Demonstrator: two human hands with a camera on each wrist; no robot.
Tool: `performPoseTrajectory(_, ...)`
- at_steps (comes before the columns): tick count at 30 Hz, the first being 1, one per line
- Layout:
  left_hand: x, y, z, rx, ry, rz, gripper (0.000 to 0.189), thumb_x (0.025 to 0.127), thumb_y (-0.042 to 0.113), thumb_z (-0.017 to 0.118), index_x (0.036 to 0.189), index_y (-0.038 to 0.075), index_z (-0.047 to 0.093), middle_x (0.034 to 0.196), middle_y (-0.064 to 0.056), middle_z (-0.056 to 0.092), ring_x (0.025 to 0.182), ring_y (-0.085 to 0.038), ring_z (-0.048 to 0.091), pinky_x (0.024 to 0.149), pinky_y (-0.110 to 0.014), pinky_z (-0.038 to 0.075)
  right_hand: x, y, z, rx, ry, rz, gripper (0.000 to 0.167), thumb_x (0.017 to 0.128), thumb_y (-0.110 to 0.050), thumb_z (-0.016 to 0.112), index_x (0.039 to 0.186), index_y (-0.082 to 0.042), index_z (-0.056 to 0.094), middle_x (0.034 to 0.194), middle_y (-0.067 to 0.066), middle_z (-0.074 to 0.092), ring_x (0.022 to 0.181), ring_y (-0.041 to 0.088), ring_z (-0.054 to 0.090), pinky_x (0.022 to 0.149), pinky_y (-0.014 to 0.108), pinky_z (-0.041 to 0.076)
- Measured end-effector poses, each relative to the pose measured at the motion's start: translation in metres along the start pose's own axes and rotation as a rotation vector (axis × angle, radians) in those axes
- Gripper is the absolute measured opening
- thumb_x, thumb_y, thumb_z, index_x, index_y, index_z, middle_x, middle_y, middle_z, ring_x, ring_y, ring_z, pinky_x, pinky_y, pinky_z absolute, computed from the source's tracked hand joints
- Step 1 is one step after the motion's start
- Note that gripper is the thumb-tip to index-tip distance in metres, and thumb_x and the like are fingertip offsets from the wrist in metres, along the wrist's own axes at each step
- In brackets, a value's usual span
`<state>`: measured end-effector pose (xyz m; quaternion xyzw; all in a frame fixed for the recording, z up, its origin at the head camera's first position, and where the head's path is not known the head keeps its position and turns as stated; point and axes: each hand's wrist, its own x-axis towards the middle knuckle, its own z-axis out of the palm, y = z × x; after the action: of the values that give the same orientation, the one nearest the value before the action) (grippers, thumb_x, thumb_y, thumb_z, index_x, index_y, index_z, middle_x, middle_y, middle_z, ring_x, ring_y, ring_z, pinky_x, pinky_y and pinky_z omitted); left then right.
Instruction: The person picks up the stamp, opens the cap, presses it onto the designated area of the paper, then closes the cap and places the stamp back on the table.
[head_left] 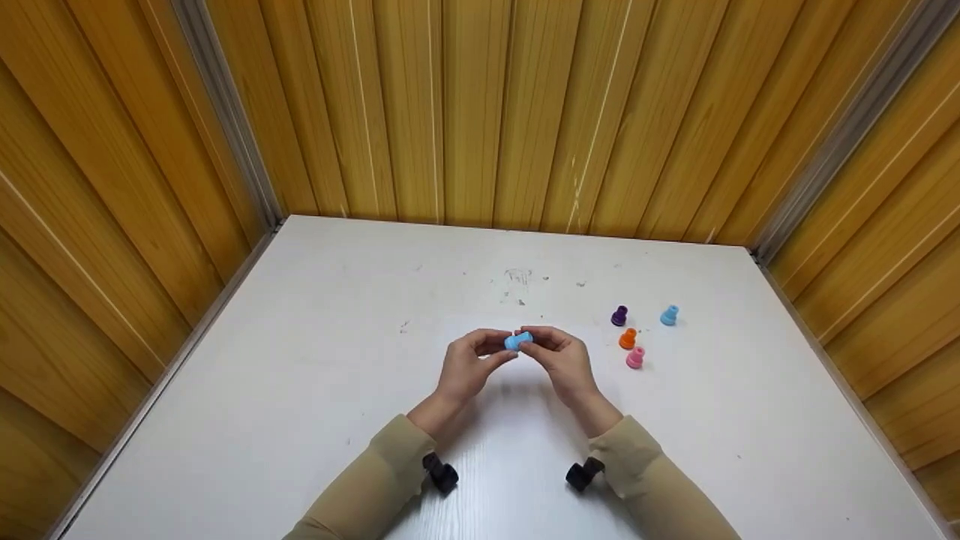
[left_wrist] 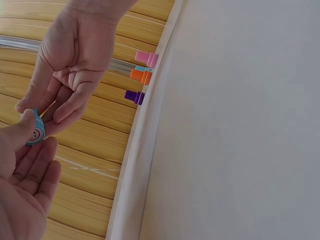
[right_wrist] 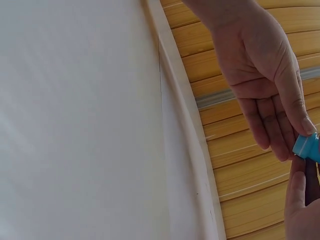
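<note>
A small light-blue toy stamp (head_left: 517, 341) is held between both hands above the white table. My left hand (head_left: 466, 367) pinches its wider end between thumb and fingers. From the other side my right hand (head_left: 564, 365) pinches the narrower end. The left wrist view shows a face-like print on the round end of the blue stamp (left_wrist: 36, 132). Only part of the blue stamp (right_wrist: 306, 147) shows at the edge of the right wrist view, with the left thumb on it.
To the right on the table (head_left: 750, 420) stand a purple stamp (head_left: 619, 316), an orange stamp (head_left: 628, 339), a pink stamp (head_left: 635, 358) and another light-blue stamp (head_left: 669, 315). Wood-patterned walls (head_left: 480, 112) enclose the back and sides. Dark marks (head_left: 517, 277) spot the tabletop behind the hands.
</note>
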<state>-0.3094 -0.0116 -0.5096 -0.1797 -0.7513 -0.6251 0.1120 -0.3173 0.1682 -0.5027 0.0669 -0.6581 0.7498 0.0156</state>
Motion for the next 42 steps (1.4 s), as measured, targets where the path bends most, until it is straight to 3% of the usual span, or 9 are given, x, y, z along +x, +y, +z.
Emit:
performPoseTrajectory(7,0.0,-0.002,0.0,0.062,0.017,0.022,0.025,0.087,0.012,0.082,0.11,0.002,0.077,0.108,-0.012,0.079,0.094,-0.024,0.078,0.084,-0.022,0.062,0.0,0.003,0.001,0.061,0.039,0.073,0.03,0.09,0.004,0.075,0.119,0.009,0.071,0.107,0.003,0.079,0.1,0.011,0.074,0.092,0.024,0.061)
performPoseTrajectory(17,0.0,-0.003,-0.002,0.016,0.024,-0.012,0.026,0.087,0.013,0.082,0.11,0.001,0.077,0.106,-0.013,0.079,0.093,-0.025,0.078,0.082,-0.023,0.063,0.001,0.001,0.001,0.075,0.047,0.082,0.031,0.091,0.005,0.073,0.121,0.009,0.07,0.107,0.004,0.079,0.101,0.01,0.074,0.093,0.023,0.06)
performPoseTrajectory(22,0.005,-0.006,-0.007,-0.042,0.086,-0.095,0.03,0.09,0.013,0.079,0.116,-0.002,0.074,0.11,-0.016,0.077,0.097,-0.025,0.076,0.083,-0.022,0.062,0.007,-0.005,-0.01,-0.138,0.039,-0.04,0.03,0.089,0.001,0.077,0.119,0.004,0.074,0.115,0.011,0.078,0.1,0.01,0.074,0.091,0.022,0.061)
performPoseTrajectory(27,0.01,-0.011,-0.015,-0.074,0.163,-0.164,0.03,0.093,0.008,0.076,0.12,-0.003,0.073,0.111,-0.019,0.076,0.099,-0.026,0.075,0.084,-0.02,0.061,0.014,-0.007,-0.021,-0.381,0.018,-0.113,0.03,0.085,0.003,0.08,0.114,-0.001,0.077,0.116,0.016,0.077,0.105,0.022,0.074,0.089,0.021,0.061)
performPoseTrajectory(30,0.011,-0.013,-0.018,-0.071,0.176,-0.189,0.029,0.093,0.007,0.076,0.12,-0.002,0.074,0.112,-0.019,0.076,0.1,-0.025,0.074,0.084,-0.021,0.062,0.017,-0.006,-0.024,-0.465,0.009,-0.091,0.029,0.084,0.002,0.081,0.112,-0.004,0.079,0.114,0.015,0.078,0.105,0.026,0.074,0.089,0.022,0.061)
performPoseTrajectory(36,0.012,-0.015,-0.021,-0.048,0.163,-0.245,0.032,0.09,0.007,0.079,0.121,0.0,0.074,0.115,-0.016,0.076,0.102,-0.022,0.073,0.086,-0.024,0.062,0.025,-0.003,-0.024,-0.589,-0.03,0.004,0.025,0.083,0.002,0.082,0.107,-0.007,0.08,0.107,0.012,0.079,0.095,0.019,0.072,0.083,0.024,0.062)
performPoseTrajectory(42,0.012,-0.016,-0.021,-0.031,0.155,-0.263,0.033,0.089,0.008,0.08,0.121,0.0,0.074,0.114,-0.015,0.077,0.101,-0.021,0.073,0.084,-0.025,0.062,0.032,-0.001,-0.018,-0.697,-0.1,0.083,0.022,0.084,0.001,0.082,0.103,-0.01,0.081,0.102,0.007,0.08,0.089,0.016,0.069,0.087,0.031,0.063)
